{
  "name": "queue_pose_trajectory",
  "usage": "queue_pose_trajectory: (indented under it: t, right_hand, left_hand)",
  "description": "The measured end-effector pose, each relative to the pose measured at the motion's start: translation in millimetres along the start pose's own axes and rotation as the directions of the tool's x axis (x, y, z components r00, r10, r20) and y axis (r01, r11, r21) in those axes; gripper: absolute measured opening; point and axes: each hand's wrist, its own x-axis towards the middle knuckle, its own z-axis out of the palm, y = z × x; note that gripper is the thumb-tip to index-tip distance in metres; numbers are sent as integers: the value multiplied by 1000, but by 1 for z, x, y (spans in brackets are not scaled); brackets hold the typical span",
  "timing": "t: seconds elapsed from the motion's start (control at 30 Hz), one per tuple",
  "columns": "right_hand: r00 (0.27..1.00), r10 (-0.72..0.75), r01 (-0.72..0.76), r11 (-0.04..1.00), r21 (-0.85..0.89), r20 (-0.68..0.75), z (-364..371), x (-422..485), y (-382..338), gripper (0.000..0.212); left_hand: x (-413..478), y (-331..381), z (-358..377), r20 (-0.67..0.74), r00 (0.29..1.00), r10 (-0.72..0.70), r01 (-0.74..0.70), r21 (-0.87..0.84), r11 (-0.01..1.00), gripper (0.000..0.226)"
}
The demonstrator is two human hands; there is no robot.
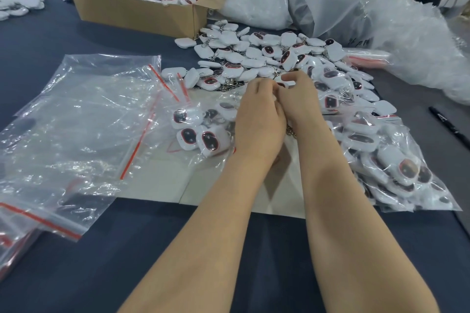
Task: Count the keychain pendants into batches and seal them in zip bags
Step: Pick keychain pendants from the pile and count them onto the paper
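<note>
A loose heap of white keychain pendants with dark red-rimmed faces and metal clasps lies at mid-table. My left hand and my right hand meet at the heap's near edge, fingers curled around pendants; a bit of chain shows under them. Both palms face down, so how many pendants each holds is hidden. A partly filled zip bag lies just left of my left hand. A full zip bag of pendants lies to the right of my right forearm. Empty zip bags with red seal strips are spread at the left.
A cardboard box with a red sign and more pendants stands at the back. Large crumpled plastic bags fill the back right. A black marker lies at the right edge. A pale sheet lies under the work area on the dark tabletop.
</note>
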Motion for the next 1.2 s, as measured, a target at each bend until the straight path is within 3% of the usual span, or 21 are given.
queue_pose_trajectory:
  t: [0.43,1.2]
  right_hand:
    - [996,-50,54,997,-53,68,-3,-5,-5,24]
    - [994,-14,20,998,-53,113,-3,-6,-4,30]
  left_hand:
    - [2,-1,-2,15,999,-46,46,-22,999,23]
    - [-1,2,-2,33,996,-86,86,-15,996,23]
